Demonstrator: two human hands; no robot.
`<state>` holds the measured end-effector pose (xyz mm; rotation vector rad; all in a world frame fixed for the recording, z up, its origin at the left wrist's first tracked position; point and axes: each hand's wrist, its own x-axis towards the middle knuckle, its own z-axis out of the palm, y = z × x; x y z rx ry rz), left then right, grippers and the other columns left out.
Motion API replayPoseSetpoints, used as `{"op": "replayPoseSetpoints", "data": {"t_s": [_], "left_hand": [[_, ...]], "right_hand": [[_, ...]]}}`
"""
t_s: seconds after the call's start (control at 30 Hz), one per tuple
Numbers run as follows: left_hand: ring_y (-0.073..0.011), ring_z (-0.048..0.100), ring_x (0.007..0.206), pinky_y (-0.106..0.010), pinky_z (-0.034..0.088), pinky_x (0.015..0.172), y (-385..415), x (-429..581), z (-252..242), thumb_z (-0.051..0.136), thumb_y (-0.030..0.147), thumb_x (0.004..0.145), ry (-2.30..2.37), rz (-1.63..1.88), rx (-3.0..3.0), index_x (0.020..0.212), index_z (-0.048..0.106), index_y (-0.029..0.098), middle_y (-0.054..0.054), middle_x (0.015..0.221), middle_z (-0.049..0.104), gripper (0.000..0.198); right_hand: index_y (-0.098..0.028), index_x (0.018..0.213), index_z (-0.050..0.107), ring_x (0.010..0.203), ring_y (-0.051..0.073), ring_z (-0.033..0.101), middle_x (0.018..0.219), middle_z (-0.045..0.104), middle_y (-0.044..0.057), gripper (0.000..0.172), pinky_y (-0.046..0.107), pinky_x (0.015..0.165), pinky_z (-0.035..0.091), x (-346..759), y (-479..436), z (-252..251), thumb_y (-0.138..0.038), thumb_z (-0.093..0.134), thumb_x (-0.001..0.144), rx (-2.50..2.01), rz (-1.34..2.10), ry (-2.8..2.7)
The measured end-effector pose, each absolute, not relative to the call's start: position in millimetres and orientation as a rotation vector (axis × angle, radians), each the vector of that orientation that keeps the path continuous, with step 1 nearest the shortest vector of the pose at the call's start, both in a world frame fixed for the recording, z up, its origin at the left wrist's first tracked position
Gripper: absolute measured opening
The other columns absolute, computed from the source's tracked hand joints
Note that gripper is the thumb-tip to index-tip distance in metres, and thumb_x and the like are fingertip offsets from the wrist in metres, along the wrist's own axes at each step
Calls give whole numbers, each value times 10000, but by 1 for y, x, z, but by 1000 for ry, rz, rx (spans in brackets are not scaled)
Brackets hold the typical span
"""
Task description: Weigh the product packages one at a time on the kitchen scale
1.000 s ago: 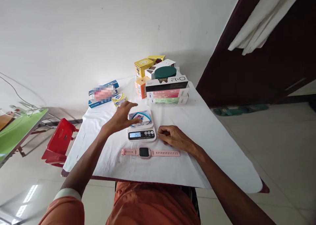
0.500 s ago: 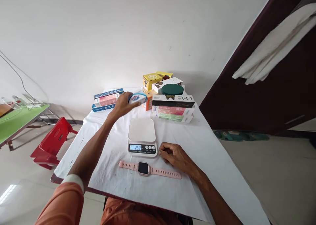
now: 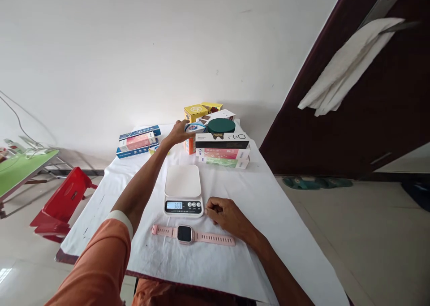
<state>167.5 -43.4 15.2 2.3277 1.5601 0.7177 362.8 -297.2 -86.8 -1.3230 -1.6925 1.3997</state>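
My left hand is closed round the near left end of a small white and blue pack, its thumb low and its fingers on top. The pack is at the top of an orange box; whether its weight rests there, I cannot tell. My right hand lies loosely curled on the cloth beside the scale, with nothing seen in it. On the white kitchen scale the plate is bare and the display reads 363. A pink-strapped smartwatch lies flat in front of the scale.
Toothpaste-like boxes are stacked at the back left. To the right are stacked cartons, a dark green round lid and yellow boxes. A red chair stands left of the table.
My left hand has carried the pack back to the orange box beside the green lid. The scale's reading went from 252 to 363. My right hand stays beside the scale. The view has shifted slightly.
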Motion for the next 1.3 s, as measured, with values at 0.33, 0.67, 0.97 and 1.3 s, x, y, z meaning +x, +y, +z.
{"op": "replayPoseSetpoints", "data": {"t_s": [0.33,0.67,0.97,1.3], "left_hand": [[-349,521,1277,-486,430,1071,-98,62,-22,714,384,875,1991,645,2327,1341,565,197,-168,1353,546,524],[-384,501,1277,-519,407,1039,-96,38,-62,727,409,844,2106,463,2157,1224,552,196,-208,1364,532,469],[-196,597,860,-318,472,740,-116,33,-55,791,464,724,1980,652,1971,971,535,198,-47,978,643,444],[-200,629,974,-303,505,725,-195,64,-12,806,497,716,1481,914,2090,1060,566,222,-54,1141,659,502]], "right_hand": [[-205,712,561,568,124,515,623,568,-26,199,255,555,403,364,-296,-83,-354,565,844,-1287,1309,-1795],[-212,718,561,565,133,510,606,546,-24,258,255,522,393,362,-297,-78,-434,590,845,-1314,1389,-1724],[-201,750,598,537,121,493,588,568,-23,221,236,495,384,364,-295,-78,-405,607,834,-1324,1426,-1707],[-196,727,598,510,107,483,548,564,-33,232,222,490,395,365,-295,-78,-406,615,824,-1272,1397,-1716]]}}
